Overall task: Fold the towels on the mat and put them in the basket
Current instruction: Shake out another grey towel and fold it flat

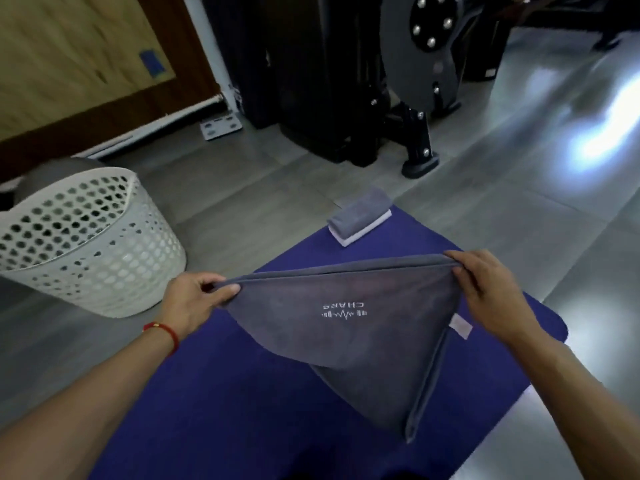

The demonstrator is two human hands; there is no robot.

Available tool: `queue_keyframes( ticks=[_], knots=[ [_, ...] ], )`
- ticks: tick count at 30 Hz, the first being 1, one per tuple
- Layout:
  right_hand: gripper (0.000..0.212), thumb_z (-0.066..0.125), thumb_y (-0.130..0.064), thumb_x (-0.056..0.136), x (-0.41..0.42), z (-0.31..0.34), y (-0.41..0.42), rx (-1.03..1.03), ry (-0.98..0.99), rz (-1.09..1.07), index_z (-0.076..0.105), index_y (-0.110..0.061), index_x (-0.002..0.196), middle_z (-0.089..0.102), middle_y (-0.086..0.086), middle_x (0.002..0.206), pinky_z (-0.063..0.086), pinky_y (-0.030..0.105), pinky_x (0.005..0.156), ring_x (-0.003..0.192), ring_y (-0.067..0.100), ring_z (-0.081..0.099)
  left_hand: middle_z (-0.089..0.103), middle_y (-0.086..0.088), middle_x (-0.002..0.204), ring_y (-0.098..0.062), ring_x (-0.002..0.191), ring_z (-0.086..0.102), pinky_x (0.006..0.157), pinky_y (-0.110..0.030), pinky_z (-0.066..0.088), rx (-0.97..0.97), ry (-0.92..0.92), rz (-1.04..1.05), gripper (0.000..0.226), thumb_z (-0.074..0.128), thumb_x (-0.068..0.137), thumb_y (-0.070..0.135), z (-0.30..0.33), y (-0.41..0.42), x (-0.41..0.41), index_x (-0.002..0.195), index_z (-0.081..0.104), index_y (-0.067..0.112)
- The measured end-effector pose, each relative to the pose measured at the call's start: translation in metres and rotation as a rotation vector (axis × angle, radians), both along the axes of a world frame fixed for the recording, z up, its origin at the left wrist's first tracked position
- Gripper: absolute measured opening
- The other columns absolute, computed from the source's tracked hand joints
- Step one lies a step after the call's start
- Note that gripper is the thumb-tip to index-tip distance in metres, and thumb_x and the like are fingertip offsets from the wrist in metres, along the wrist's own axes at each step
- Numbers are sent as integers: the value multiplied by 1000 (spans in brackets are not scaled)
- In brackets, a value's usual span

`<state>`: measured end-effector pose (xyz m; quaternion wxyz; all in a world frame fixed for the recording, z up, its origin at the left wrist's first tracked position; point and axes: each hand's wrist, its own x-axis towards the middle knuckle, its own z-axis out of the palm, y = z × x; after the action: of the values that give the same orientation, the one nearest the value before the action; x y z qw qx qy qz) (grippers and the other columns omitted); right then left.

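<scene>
Right now we have the grey towel (349,334) held up across the middle of the frame, its lower point sagging onto the blue mat (207,393) beneath. Our left hand (194,299) pinches one top corner at centre left, a red cord on that wrist, and our right hand (485,292) pinches the other at centre right, so the top edge runs taut between them. The cloth looks already doubled, with the white logo facing us upside down, so we judge we're mid-fold on this one.

Next we'd need to lay it flat and bring the two corners together, keeping the edges lined up.

Further up the mat, at its far end, sits a small folded stack (360,216), grey over white, not yet put away. Off to the left on the floor stands the white perforated basket (86,244), well apart from the mat.
</scene>
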<state>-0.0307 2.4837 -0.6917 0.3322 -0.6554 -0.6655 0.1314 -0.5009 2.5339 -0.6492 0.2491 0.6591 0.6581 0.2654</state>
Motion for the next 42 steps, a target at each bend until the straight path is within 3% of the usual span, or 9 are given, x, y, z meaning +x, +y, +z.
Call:
queue_keyframes(
  ticks=[3, 11, 18, 23, 29, 32, 34, 39, 42],
  knots=[
    [39, 45, -22, 101, -17, 36, 3, 59, -45, 56, 68, -10, 129, 59, 7, 106, 37, 17, 90, 93, 8, 51, 73, 9, 65, -8, 60, 66, 60, -20, 50, 89, -32, 77, 10, 82, 85, 24, 18, -27, -25, 76, 79, 26],
    [25, 62, -2, 96, -44, 109, -25, 121, -240, 70, 68, -3, 120, 56, 3, 100, 30, 17, 82, 100, 35, 60, 70, 0, 59, -18, 48, 61, 51, -31, 49, 200, -103, 95, 13, 80, 87, 26, 52, -82, -65, 76, 77, 22],
    [12, 60, -12, 100, -64, 132, -16, 28, -158, 60, 71, -14, 104, 70, 3, 85, 41, 31, 78, 82, 24, 62, 65, -8, 52, -18, 42, 54, 46, -26, 44, 156, -131, 89, 20, 74, 92, 29, 52, -84, -86, 77, 73, 17],
    [13, 62, -15, 99, -72, 102, 39, -103, -152, 46, 72, -11, 92, 71, 11, 82, 50, 39, 81, 83, 32, 65, 64, -7, 50, -18, 44, 60, 47, -25, 49, 121, -62, 113, 19, 71, 95, 28, 34, -46, -92, 78, 72, 19],
    [8, 64, -24, 99, -81, 58, 119, -223, 209, -41, 71, -23, 96, 73, 2, 92, 55, 44, 95, 89, 25, 68, 71, -7, 74, -19, 68, 64, 69, -34, 52, 96, -37, 192, 18, 69, 96, 29, 20, 15, -91, 83, 72, 18],
    [18, 60, -19, 101, -80, 56, 141, -228, 419, 18, 70, -27, 88, 68, -4, 82, 56, 40, 87, 78, 17, 63, 67, -10, 78, -21, 74, 61, 80, -45, 58, 73, -243, 244, 22, 65, 98, 34, 21, 37, -86, 86, 69, 16],
    [21, 55, -9, 105, -80, 65, 145, -217, 547, 51, 66, -22, 93, 68, 2, 88, 60, 35, 89, 82, 16, 66, 64, -10, 78, -19, 76, 61, 76, -34, 61, 65, -377, 253, 17, 61, 102, 24, 27, 43, -80, 88, 67, 16],
    [14, 55, -7, 105, -68, 57, 140, -246, 598, 106, 65, -6, 114, 64, 19, 99, 61, 31, 89, 91, 20, 67, 66, -1, 71, -7, 67, 64, 66, -21, 58, 60, -405, 229, 17, 59, 104, 20, 9, 36, -74, 95, 67, 8],
    [12, 56, -5, 104, -65, 20, 121, -285, 511, 86, 66, -8, 110, 64, 7, 87, 57, 14, 69, 68, -2, 65, 63, -7, 75, -20, 72, 58, 72, -37, 54, -37, -405, 284, 20, 65, 97, 34, -36, 14, -77, 87, 70, 18]
  ],
)
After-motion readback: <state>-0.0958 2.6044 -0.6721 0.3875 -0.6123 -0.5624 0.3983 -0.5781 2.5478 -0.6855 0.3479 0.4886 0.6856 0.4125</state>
